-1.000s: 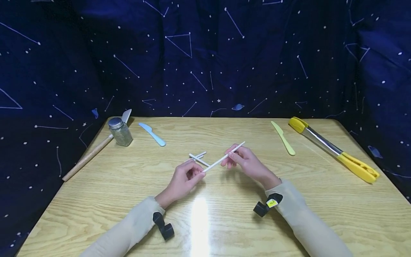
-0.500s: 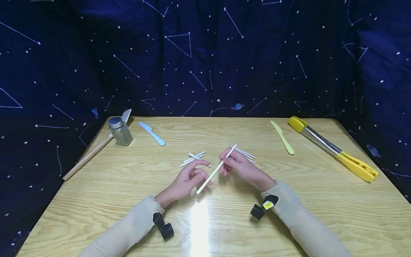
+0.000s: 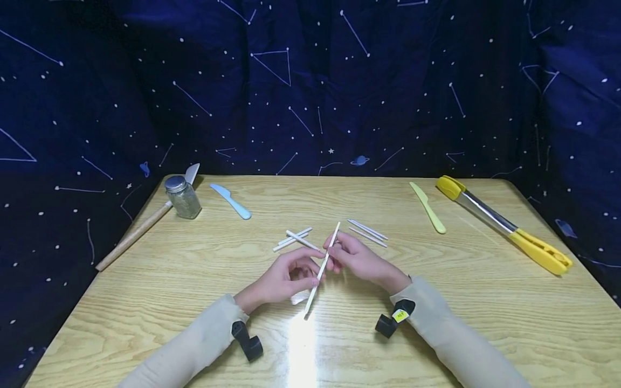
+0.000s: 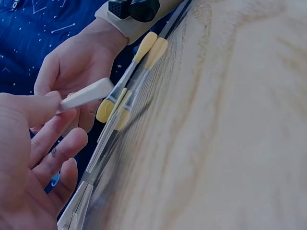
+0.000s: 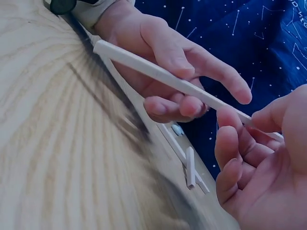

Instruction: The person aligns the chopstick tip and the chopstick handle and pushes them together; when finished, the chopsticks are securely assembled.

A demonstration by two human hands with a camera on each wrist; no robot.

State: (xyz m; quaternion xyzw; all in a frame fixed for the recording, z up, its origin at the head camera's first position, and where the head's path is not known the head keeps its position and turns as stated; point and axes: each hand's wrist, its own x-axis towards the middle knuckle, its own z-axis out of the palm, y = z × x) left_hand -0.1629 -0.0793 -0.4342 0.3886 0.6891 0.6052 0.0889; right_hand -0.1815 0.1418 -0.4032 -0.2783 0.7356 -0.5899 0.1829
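A thin white square-edged stick slants above the table between both hands, its lower end toward the front. My right hand pinches its upper part between thumb and fingertips. Lower down, my left hand holds it with the thumb on top and curled fingers beneath; its index finger stretches forward, off the stick. In the left wrist view the stick's thick end points toward the tongs. Behind the left hand lie several white sticks, one crossing the others. More white sticks lie side by side beyond the right hand.
At the left, a glass jar with a metal lid stands by a wooden-handled spatula. A light blue knife lies near it. A pale yellow-green knife and yellow-ended tongs lie at the right. A starry cloth hangs behind.
The stick has swung steeper, its lower end coming toward the front. My left hand let go of its end and then took hold farther up. The right hand moved left and slightly down.
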